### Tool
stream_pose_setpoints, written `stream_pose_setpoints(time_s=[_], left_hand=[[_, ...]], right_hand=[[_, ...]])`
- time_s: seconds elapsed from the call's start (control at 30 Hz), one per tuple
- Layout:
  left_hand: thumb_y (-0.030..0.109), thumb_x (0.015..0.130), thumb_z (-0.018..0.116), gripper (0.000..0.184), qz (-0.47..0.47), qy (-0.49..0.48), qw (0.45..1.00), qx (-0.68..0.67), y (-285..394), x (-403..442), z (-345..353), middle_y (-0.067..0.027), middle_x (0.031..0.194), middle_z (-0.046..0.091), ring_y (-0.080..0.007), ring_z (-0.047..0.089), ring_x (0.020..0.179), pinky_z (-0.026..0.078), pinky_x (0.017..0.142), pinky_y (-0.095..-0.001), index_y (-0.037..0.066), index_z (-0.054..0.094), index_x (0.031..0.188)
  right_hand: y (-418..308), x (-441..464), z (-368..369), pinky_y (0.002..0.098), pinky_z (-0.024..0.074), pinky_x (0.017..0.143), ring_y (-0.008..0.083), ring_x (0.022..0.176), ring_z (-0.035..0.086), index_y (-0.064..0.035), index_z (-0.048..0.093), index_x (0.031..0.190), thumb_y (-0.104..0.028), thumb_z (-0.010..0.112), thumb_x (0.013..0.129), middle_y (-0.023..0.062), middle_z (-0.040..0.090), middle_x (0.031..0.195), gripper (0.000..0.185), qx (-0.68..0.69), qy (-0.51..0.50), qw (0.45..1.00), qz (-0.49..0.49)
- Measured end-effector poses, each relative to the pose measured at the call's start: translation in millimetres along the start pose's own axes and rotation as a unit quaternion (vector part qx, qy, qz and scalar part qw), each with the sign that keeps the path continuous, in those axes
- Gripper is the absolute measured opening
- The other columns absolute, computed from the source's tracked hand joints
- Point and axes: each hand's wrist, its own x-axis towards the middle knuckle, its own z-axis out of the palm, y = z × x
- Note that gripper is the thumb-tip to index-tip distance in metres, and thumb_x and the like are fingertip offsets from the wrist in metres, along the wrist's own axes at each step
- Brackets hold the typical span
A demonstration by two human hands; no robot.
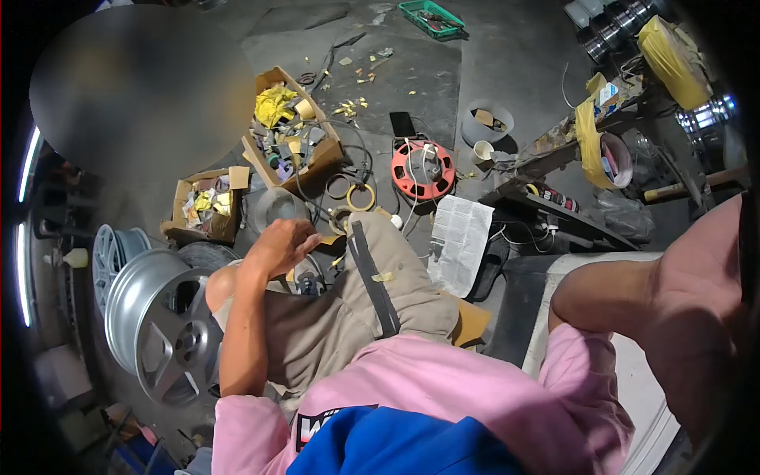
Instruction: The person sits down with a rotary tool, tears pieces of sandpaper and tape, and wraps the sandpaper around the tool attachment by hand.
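My left hand (283, 247) is over my left knee with its fingers curled together. A small flat brown piece (332, 241) shows at the fingertips, apparently pinched in them; it looks like a scrap of sandpaper. A dark strip (370, 273) lies along my trousered thigh, with a bit of yellow tape (383, 277) on it. My right arm is bent up towards the camera at the right edge. Of my right hand (701, 269) only a large, close part shows, and its fingers are out of sight.
Silver wheel rims (190, 340) stand at the left. Cardboard boxes of scraps (321, 162) (176, 226), tape rings (361, 197), a red cable reel (423, 190) and a newspaper sheet (459, 241) lie ahead. A metal stand (546, 158) is at the right, a green basket (431, 19) far off.
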Motion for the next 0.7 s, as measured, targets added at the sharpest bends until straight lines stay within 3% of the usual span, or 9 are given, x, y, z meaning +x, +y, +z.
stream_pose_setpoints(time_s=[0.07, 0.13, 0.2, 0.27, 0.3, 0.43, 0.57, 0.7], left_hand=[[0.023, 0.098, 0.071, 0.028, -0.007, 0.009, 0.997, -0.072, 15, 3, -10, -0.0234, 0.081, 0.069, -0.0333, 0.065, 0.070, 0.053, 0.069, -0.0386, -0.004, 0.071, 0.102], [0.022, 0.099, 0.071, 0.028, -0.023, -0.002, 0.998, -0.059, 30, 2, -29, -0.0202, 0.085, 0.071, -0.0289, 0.067, 0.076, 0.054, 0.073, -0.0368, -0.005, 0.071, 0.103], [0.020, 0.100, 0.070, 0.026, 0.065, 0.074, 0.986, -0.137, 45, -1, -43, -0.0158, 0.092, 0.072, -0.0231, 0.068, 0.083, 0.054, 0.077, -0.0351, -0.005, 0.071, 0.104], [0.018, 0.100, 0.070, 0.022, 0.051, 0.111, 0.971, -0.207, 80, -17, -73, -0.0090, 0.097, 0.074, -0.0169, 0.068, 0.089, 0.052, 0.080, -0.0309, -0.003, 0.073, 0.105], [0.016, 0.104, 0.062, 0.022, 0.152, 0.152, 0.962, -0.170, 99, -29, -93, -0.0083, 0.100, 0.071, -0.0161, 0.065, 0.089, 0.050, 0.079, -0.0291, -0.005, 0.071, 0.105], [0.013, 0.096, 0.067, 0.021, 0.296, 0.352, 0.873, -0.161, 163, -98, -143, -0.0145, 0.096, 0.071, -0.0196, 0.068, 0.091, 0.053, 0.081, -0.0328, -0.005, 0.074, 0.105], [0.016, 0.097, 0.066, 0.022, 0.393, 0.361, 0.839, -0.104, 181, -135, -138, -0.0140, 0.096, 0.072, -0.0201, 0.069, 0.091, 0.053, 0.083, -0.0346, -0.003, 0.073, 0.105], [0.019, 0.097, 0.066, 0.024, 0.416, 0.307, 0.852, -0.083, 185, -141, -115, -0.0134, 0.096, 0.072, -0.0206, 0.069, 0.091, 0.052, 0.085, -0.0363, -0.002, 0.072, 0.106]], right_hand=[[-3, 0, -2, 0.0373, 0.0476, 0.093, 0.0224, 0.103, 0.060, 0.0027, 0.060, 0.128, -0.053, 0.063, 0.096, 0.0138, 0.061, 0.116, 0.065, 0.003, 0.005, 1.000, -0.004], [-6, 0, -4, 0.0371, 0.0478, 0.092, 0.0222, 0.103, 0.060, 0.0023, 0.060, 0.128, -0.052, 0.064, 0.095, 0.0137, 0.061, 0.116, 0.064, 0.002, 0.008, 1.000, -0.010], [-9, 0, -7, 0.0369, 0.0481, 0.092, 0.0220, 0.103, 0.061, 0.0020, 0.060, 0.128, -0.051, 0.064, 0.095, 0.0136, 0.061, 0.116, 0.063, -0.003, 0.010, 1.000, -0.011], [-14, 0, -10, 0.0367, 0.0483, 0.092, 0.0219, 0.103, 0.061, 0.0016, 0.060, 0.128, -0.050, 0.065, 0.094, 0.0135, 0.061, 0.116, 0.062, -0.010, 0.011, 1.000, -0.013], [-16, 0, -13, 0.0366, 0.0484, 0.091, 0.0218, 0.102, 0.061, 0.0014, 0.061, 0.128, -0.049, 0.066, 0.094, 0.0134, 0.061, 0.116, 0.061, -0.012, 0.013, 1.000, -0.013], [-22, 1, -20, 0.0362, 0.0489, 0.091, 0.0214, 0.102, 0.061, 0.0007, 0.061, 0.129, -0.047, 0.067, 0.093, 0.0132, 0.060, 0.116, 0.059, -0.026, 0.017, 0.999, -0.017], [-27, 4, -24, 0.0358, 0.0494, 0.090, 0.0210, 0.102, 0.062, -0.0001, 0.061, 0.129, -0.045, 0.069, 0.093, 0.0130, 0.060, 0.116, 0.058, -0.035, 0.021, 0.999, -0.021], [-28, 7, -25, 0.0354, 0.0498, 0.089, 0.0207, 0.101, 0.062, -0.0008, 0.062, 0.129, -0.042, 0.070, 0.092, 0.0128, 0.060, 0.117, 0.056, -0.046, 0.025, 0.998, -0.023]])
